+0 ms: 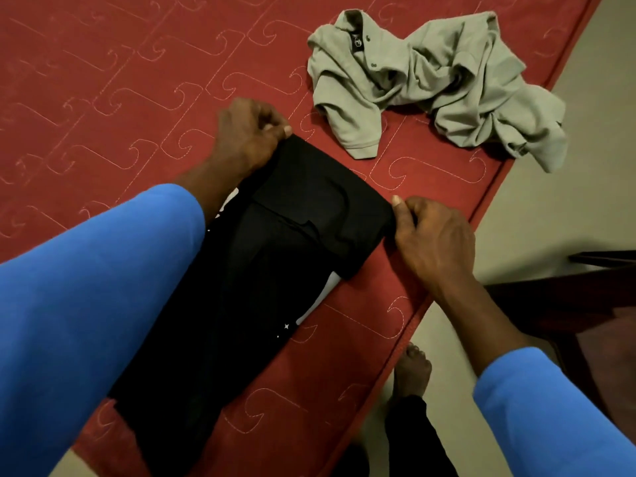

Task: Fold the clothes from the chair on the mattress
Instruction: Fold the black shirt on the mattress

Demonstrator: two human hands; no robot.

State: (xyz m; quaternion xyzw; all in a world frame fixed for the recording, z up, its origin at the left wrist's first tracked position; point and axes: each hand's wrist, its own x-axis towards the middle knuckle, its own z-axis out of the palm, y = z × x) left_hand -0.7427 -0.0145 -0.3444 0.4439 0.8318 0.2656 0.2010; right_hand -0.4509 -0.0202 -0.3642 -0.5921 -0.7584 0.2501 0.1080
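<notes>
Black fabric is pinched at both ends of a fold. The left hand [251,132] grips the far corner of the black garment [275,256] between thumb and curled fingers, and the right hand [434,235] pinches the opposite corner on the right. Between the hands the top part of the garment is doubled back over the rest, which runs long and narrow toward the person and passes under the blue left sleeve [96,304]. It lies flat on the red quilted mattress [103,98], close to the mattress edge.

The task looks about midway. This piece is already narrowed lengthwise and partly folded over, and probably needs one or two more folds. Beyond it, and apart from it, a grey polo shirt [440,87] lies crumpled on the mattress, not yet folded.

No basket or box shows. Only a dark part of the chair [585,297] is in view at the right, beside the mattress. Whether more clothes wait on it cannot be told.
</notes>
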